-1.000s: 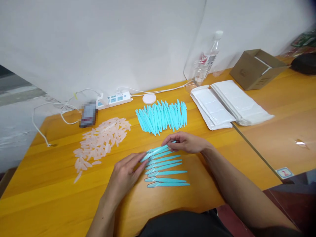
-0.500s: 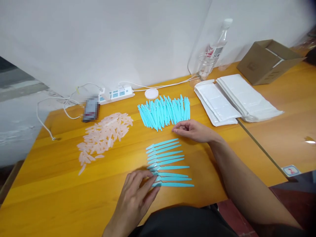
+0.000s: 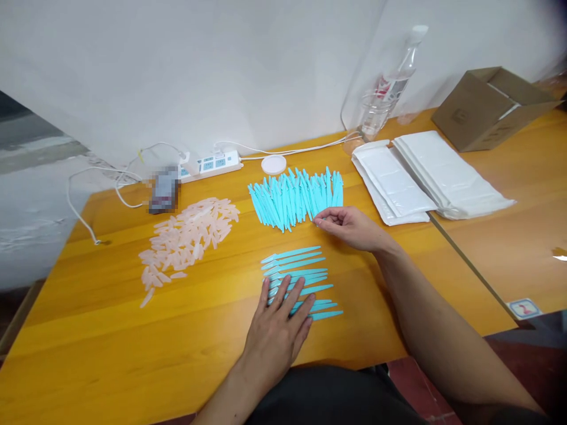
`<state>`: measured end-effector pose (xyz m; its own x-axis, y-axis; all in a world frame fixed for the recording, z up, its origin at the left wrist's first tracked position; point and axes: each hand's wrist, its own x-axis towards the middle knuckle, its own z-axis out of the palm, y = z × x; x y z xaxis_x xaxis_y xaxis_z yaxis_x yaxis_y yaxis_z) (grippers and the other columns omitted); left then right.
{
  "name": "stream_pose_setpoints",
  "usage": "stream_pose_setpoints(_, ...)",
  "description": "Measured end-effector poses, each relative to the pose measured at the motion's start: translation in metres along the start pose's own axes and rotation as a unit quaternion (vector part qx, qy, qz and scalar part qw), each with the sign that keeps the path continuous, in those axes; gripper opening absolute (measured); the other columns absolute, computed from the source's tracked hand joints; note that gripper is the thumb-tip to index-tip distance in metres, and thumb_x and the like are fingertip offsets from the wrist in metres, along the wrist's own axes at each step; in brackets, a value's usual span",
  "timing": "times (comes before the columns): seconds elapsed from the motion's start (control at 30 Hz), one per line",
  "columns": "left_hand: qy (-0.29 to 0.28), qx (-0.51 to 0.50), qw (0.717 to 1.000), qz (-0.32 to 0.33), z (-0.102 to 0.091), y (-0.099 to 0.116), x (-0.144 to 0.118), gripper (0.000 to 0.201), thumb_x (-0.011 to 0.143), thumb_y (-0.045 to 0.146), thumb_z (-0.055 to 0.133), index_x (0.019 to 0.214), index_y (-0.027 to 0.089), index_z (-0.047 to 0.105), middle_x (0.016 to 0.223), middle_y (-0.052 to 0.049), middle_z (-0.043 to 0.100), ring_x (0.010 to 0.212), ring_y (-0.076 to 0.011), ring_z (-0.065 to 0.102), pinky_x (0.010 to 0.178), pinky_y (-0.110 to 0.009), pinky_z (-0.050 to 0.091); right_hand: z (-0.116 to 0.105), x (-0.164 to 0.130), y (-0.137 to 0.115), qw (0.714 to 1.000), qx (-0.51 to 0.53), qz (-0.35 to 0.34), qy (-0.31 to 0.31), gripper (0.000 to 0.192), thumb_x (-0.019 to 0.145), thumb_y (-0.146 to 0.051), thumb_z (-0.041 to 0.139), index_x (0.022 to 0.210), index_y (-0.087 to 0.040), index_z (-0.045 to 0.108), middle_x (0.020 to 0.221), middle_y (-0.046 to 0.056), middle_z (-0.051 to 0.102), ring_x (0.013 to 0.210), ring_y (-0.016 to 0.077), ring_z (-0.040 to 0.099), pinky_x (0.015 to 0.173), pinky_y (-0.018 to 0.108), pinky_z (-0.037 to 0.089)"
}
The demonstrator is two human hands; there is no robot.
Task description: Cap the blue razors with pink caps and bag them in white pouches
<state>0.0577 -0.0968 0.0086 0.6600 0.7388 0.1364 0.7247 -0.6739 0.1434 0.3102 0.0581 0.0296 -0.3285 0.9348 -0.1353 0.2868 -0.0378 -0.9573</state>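
Left hand (image 3: 277, 333) flat on laid-out blue sticks (image 3: 295, 268), right hand (image 3: 349, 227) touching blue pile (image 3: 295, 198)

Power strip (image 3: 211, 164), water bottle (image 3: 386, 94), cardboard box (image 3: 489, 106), white bags (image 3: 425, 177), pink caps (image 3: 188, 236).

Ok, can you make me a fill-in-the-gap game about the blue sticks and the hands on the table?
1. The left hand lies flat on the row of ____ sticks.
2. The right hand reaches the big pile of blue sticks with its ____.
3. The pile of pale pink pieces lies to the ____ of the blue pile.
4. The table is made of ____.

Missing words: blue; fingers; left; wood
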Motion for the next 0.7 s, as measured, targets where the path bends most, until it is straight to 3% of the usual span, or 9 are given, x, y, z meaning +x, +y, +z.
stream_pose_setpoints(0.23, -0.041, 0.005, 0.999, -0.005, -0.024, -0.039, 0.013, 0.049, 0.104, 0.033, 0.047, 0.153, 0.031, 0.043, 0.166, -0.003, 0.028, 0.154, -0.0325, 0.022, 0.122, -0.064, 0.022, 0.000, 0.000, -0.001, 1.000, -0.006, 0.005, 0.007, 0.048, 0.083, -0.061, 0.067, 0.092, -0.015, 0.067, 0.060, -0.008, 0.037, 0.054, 0.0085, 0.030, 0.050, 0.027, 0.022)
stream_pose_setpoints(0.4, -0.078, 0.011, 0.997, 0.008, -0.020, -0.067, 0.028, 0.048, 0.106, 0.034, 0.042, 0.153, 0.031, 0.041, 0.164, -0.001, 0.032, 0.153, -0.0318, 0.027, 0.122, -0.067, 0.019, 0.001, 0.000, -0.002, 1.000, -0.014, 0.001, 0.007, 0.045, 0.086, -0.059, 0.063, 0.092, -0.015, 0.067, 0.059, -0.008, 0.036, 0.053, 0.0087, 0.029, 0.050, 0.027, 0.022)
stream_pose_setpoints(0.6, -0.072, 0.009, 0.997, -0.003, -0.018, -0.071, 0.029, 0.049, 0.106, 0.035, 0.040, 0.155, 0.027, 0.040, 0.164, -0.004, 0.034, 0.152, -0.0304, 0.029, 0.124, -0.064, 0.015, -0.001, 0.000, -0.004, 0.999, -0.033, 0.007, 0.011, 0.043, 0.087, -0.057, 0.062, 0.091, -0.014, 0.067, 0.059, -0.007, 0.037, 0.053, 0.0089, 0.031, 0.049, 0.027, 0.022)
stream_pose_setpoints(0.7, -0.068, -0.005, 0.997, 0.046, -0.022, -0.065, 0.026, 0.050, 0.105, 0.036, 0.043, 0.154, 0.031, 0.039, 0.164, -0.002, 0.033, 0.155, -0.0287, 0.022, 0.125, -0.063, 0.008, -0.001, 0.000, -0.004, 0.999, -0.033, 0.007, 0.013, 0.043, 0.087, -0.056, 0.062, 0.090, -0.014, 0.067, 0.059, -0.008, 0.037, 0.053, 0.0087, 0.031, 0.050, 0.027, 0.023)
